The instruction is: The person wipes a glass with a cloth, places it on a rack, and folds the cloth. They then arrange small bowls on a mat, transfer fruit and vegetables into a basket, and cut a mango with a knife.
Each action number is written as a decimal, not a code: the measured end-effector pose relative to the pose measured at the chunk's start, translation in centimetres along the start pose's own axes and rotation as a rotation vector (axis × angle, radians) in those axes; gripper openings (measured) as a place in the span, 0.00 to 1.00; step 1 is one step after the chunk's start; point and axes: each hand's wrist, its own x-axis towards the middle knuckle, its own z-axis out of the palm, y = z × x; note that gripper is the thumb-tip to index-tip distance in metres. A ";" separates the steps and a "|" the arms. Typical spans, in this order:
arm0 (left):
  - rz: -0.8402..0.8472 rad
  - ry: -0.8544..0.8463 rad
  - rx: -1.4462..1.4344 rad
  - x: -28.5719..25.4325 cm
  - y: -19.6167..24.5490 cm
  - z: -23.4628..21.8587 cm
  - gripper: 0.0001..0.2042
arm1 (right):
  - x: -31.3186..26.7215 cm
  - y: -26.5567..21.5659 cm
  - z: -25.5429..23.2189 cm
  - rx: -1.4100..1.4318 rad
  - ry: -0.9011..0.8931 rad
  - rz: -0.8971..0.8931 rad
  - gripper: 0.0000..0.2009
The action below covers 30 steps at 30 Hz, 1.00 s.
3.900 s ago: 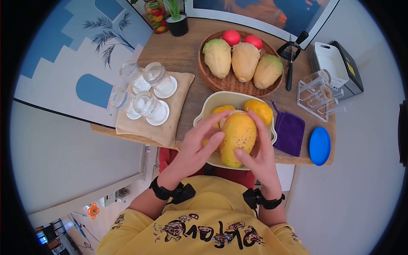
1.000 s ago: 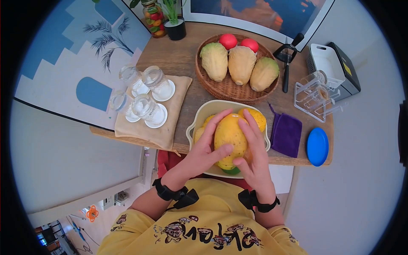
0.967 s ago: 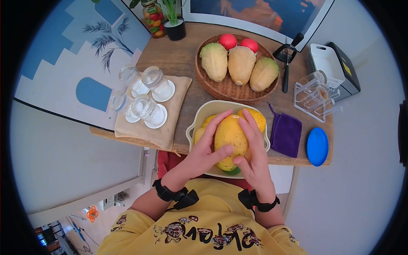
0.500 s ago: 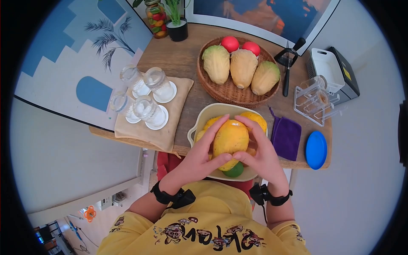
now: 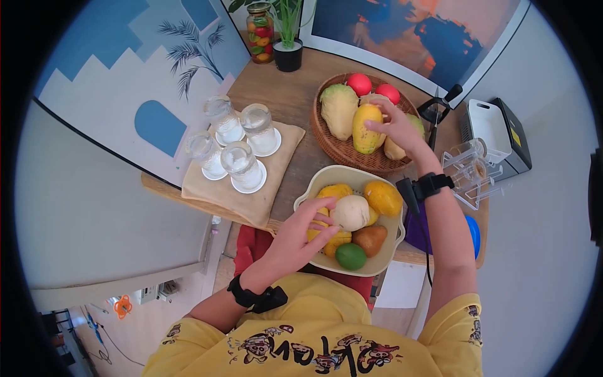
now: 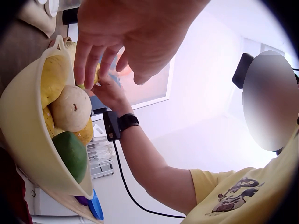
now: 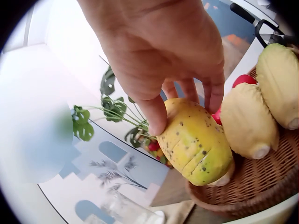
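My right hand (image 5: 400, 130) grips a yellow papaya (image 7: 194, 142) with dark spots and a greenish end, thumb on one side and fingers on the other. It is over the wicker basket (image 5: 326, 145), overlapping the pale cabbages (image 5: 340, 112) there in the head view. My left hand (image 5: 299, 236) hovers with loose fingers above the cream basin (image 5: 302, 202), holding nothing. In the basin lie a round whitish fruit (image 6: 72, 108), a green mango-like fruit (image 5: 350, 256), a brown pear (image 5: 370, 240) and several yellow fruits (image 5: 383, 198).
Two red balls (image 5: 360, 83) sit at the basket's back. Several upturned glass jars (image 5: 242, 164) stand on a beige cloth (image 5: 217, 200) at left. To the right are a cup rack (image 5: 475, 178), a black-handled knife (image 5: 434, 129), a purple cloth (image 5: 416, 227) and a blue plate (image 5: 472, 234).
Both hands held the papaya over the basin. The right hand has carried it forward to the wicker basket; the left hand has let go and stays over the basin, whose fruits now show.
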 end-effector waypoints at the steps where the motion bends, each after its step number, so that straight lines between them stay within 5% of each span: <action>1: 0.001 0.009 0.002 -0.2 0.0 -0.1 0.24 | 0.4 1.0 0.7 0.000 -0.006 -0.007 0.32; 3: -0.042 -0.004 -0.007 -0.4 -0.1 -0.2 0.23 | 1.0 3.3 2.0 0.015 -0.051 0.109 0.32; 7: -0.057 -0.009 0.005 -0.5 -0.5 -0.4 0.23 | 1.1 5.4 2.9 -0.207 0.018 0.026 0.34; 16: -0.050 -0.012 0.014 0.2 -0.9 0.5 0.22 | 0.0 5.3 1.6 -0.181 0.009 0.100 0.35; 19: -0.056 -0.018 0.025 0.3 -1.1 0.4 0.21 | -1.2 2.2 -0.5 -0.173 -0.055 0.224 0.35; 30: 0.038 0.141 0.186 1.6 -1.3 -0.3 0.19 | -10.9 -1.3 -3.6 -0.230 0.074 0.073 0.20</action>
